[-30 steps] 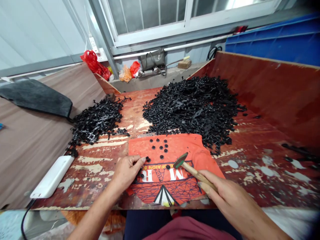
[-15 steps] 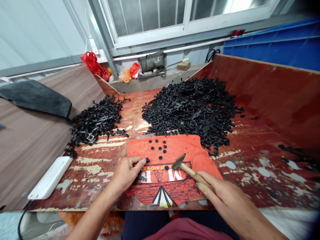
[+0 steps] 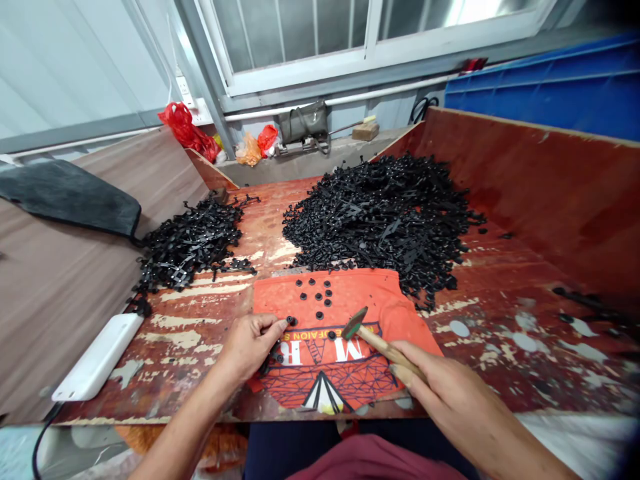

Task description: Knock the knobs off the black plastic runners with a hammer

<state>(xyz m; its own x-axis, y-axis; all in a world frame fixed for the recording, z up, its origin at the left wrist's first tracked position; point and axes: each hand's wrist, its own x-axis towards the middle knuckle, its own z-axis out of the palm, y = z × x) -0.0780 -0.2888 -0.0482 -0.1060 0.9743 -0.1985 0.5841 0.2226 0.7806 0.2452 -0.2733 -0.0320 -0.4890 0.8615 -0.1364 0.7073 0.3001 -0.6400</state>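
Pinching a black piece (image 3: 291, 321), the left fingers (image 3: 280, 328) should rest clear of the hammer (image 3: 375, 340), its head beyond the right fingers (image 3: 411, 353) wrapping its handle.

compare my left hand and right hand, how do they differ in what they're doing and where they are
The left hand has its thumb tip at a small black part, while the right hand grips the wooden handle of a hammer. The left hand is at the left side of the orange cloth; the right hand is at its right side. Both hands are bare.
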